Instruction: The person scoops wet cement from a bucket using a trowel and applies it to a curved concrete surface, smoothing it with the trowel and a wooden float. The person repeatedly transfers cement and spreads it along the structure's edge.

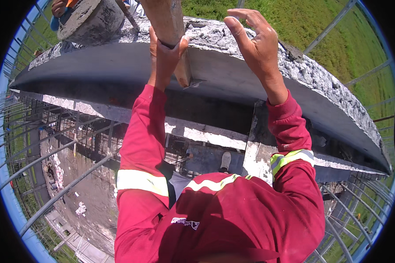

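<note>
My left hand (164,59) is wrapped round a wooden plank (166,19), its thumb on the right side and its fingers behind. The plank leans over a rough-topped concrete wall (324,81), its lower end reaching down against the smooth grey inner face. To the right, my right hand (260,46) is raised over the wall top with thumb and fingers apart and nothing in it. Both of my arms wear red sleeves with reflective bands.
A mortar-caked tub (94,22) sits on the wall at upper left, near another person's hand (59,8). Below runs a concrete ledge (206,136). Metal scaffold poles (66,188) surround a deep drop at left; grass lies beyond the wall.
</note>
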Demonstrator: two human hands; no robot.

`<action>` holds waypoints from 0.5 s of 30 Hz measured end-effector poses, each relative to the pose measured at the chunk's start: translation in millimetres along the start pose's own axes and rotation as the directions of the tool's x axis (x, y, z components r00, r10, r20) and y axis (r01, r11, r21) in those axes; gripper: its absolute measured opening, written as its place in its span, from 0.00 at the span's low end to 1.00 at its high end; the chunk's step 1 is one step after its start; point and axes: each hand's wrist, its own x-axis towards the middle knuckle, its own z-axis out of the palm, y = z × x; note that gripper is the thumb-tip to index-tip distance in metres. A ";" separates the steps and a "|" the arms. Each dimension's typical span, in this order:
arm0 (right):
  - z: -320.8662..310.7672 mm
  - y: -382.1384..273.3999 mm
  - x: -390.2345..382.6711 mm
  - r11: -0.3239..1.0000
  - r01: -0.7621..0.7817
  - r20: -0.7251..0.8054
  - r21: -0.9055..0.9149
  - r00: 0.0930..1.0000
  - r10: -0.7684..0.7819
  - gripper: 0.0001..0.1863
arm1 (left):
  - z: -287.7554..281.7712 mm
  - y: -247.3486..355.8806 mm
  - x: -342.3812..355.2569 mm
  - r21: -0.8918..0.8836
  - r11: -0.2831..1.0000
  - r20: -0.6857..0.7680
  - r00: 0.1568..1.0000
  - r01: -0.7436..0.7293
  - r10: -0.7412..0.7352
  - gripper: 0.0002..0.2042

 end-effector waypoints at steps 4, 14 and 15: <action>-46.1 79.0 -12.8 0.892 -0.163 0.344 -0.421 0.881 0.324 0.19 | -4.2 -11.1 -0.5 0.131 0.991 0.002 0.999 -0.035 0.035 0.30; 30.6 123.1 -51.8 0.732 -0.318 0.094 -0.602 0.883 0.460 0.44 | -8.3 -20.1 7.9 0.322 0.944 -0.056 0.994 -0.073 0.096 0.27; 31.1 123.8 -51.7 0.749 -0.334 0.085 -0.571 0.884 0.459 0.43 | -7.4 -18.6 7.2 0.282 0.959 -0.076 0.997 0.000 0.022 0.27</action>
